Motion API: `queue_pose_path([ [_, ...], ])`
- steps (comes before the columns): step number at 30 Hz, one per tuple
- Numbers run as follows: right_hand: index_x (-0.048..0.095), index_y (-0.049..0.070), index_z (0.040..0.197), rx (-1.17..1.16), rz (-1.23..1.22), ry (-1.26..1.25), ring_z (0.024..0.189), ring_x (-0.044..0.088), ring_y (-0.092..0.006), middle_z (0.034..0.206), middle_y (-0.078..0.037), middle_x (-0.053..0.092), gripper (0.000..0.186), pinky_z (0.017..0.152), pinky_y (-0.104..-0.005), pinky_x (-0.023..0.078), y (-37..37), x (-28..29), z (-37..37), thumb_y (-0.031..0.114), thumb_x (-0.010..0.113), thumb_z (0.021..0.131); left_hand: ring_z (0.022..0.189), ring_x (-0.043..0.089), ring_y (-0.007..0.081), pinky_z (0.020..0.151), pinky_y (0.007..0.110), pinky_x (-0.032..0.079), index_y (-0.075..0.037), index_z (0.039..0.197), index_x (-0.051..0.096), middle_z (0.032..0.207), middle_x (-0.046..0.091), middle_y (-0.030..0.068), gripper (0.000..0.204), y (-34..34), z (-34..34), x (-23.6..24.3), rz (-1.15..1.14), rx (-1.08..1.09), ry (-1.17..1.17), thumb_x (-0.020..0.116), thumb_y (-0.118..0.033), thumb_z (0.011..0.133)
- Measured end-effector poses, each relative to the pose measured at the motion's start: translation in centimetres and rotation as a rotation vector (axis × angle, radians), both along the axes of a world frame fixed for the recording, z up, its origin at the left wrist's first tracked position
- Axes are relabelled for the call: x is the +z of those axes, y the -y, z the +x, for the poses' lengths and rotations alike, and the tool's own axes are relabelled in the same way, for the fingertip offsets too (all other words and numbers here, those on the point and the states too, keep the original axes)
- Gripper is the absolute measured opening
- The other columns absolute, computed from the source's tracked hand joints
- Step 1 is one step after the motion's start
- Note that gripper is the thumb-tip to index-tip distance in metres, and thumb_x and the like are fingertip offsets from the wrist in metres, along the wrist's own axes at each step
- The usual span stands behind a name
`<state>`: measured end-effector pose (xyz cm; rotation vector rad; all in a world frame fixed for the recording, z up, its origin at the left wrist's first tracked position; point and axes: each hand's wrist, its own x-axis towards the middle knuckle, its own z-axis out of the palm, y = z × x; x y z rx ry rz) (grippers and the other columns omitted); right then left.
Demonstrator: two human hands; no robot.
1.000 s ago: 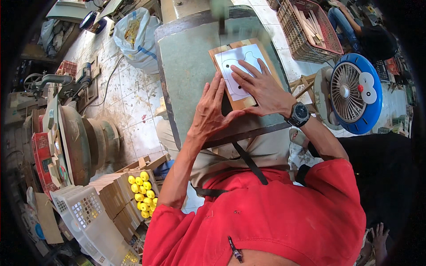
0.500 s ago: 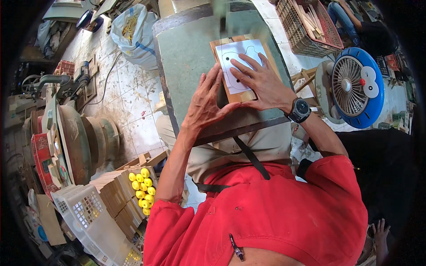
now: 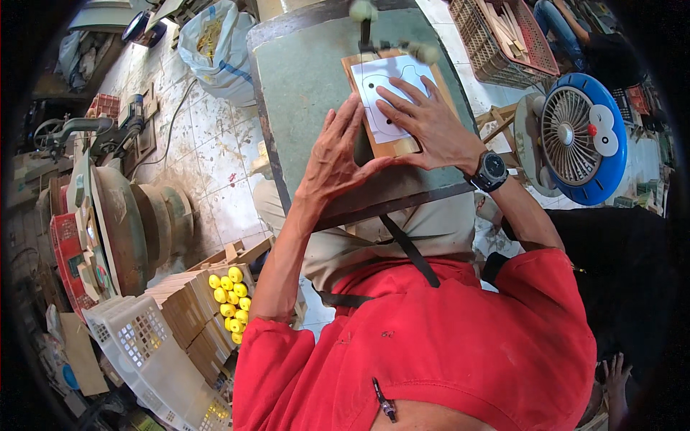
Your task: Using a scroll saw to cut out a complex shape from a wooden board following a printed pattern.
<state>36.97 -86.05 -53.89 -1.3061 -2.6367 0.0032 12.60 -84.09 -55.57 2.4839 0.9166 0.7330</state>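
My left hand (image 3: pixel 334 161) flat on green bench (image 3: pixel 302 86), fingers spread, tips touching near-left edge of wooden board (image 3: pixel 392 140) — pressing, not gripping. My right hand (image 3: pixel 431 122) open too, palm down on white paper pattern (image 3: pixel 388 93) glued atop board, fingers fanned toward saw blade (image 3: pixel 365 32) just beyond fingertips. Board lies under and between both hands. Blue fan (image 3: pixel 582 136) well right of right hand. Yellow pieces (image 3: pixel 230 302) below left elbow.

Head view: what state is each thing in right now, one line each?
Wooden panel: flat on the green table, paper pattern on top.
Left hand: open, pressing panel's near edge.
Right hand: open, fingers spread on the pattern.
Blue fan: spinning or not, cannot tell.
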Motion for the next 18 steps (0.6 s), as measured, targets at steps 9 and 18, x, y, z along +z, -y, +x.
queue_pose_path([
  [9, 0.041, 0.008, 0.151, -0.007, 0.002, 0.01, 0.149, 0.027, -0.0311, 0.16, -0.01, 0.035, 0.097, 0.117, -0.0657, 0.021, -0.11, 0.0, -0.12, 0.071, 0.062, 0.081, 0.144, 0.039, 0.0353, 0.118, 0.053, 0.031, 0.009, 0.148, 0.037, 0.157, 0.034, 0.0202, 0.1, -0.15, -0.05, 0.09, -0.001, 0.007, -0.015, 0.076, -0.054, 0.081],
  [18, 0.041, 0.008, 0.151, -0.007, 0.003, 0.018, 0.15, 0.026, -0.0316, 0.16, -0.01, 0.034, 0.096, 0.117, -0.066, 0.021, -0.26, -0.06, -0.12, 0.071, 0.062, 0.082, 0.144, 0.039, 0.0352, 0.118, 0.052, 0.031, 0.009, 0.148, 0.037, 0.157, 0.035, 0.0206, 0.1, -0.38, -0.12, 0.03, -0.014, -0.008, 0.001, 0.076, -0.055, 0.081],
])
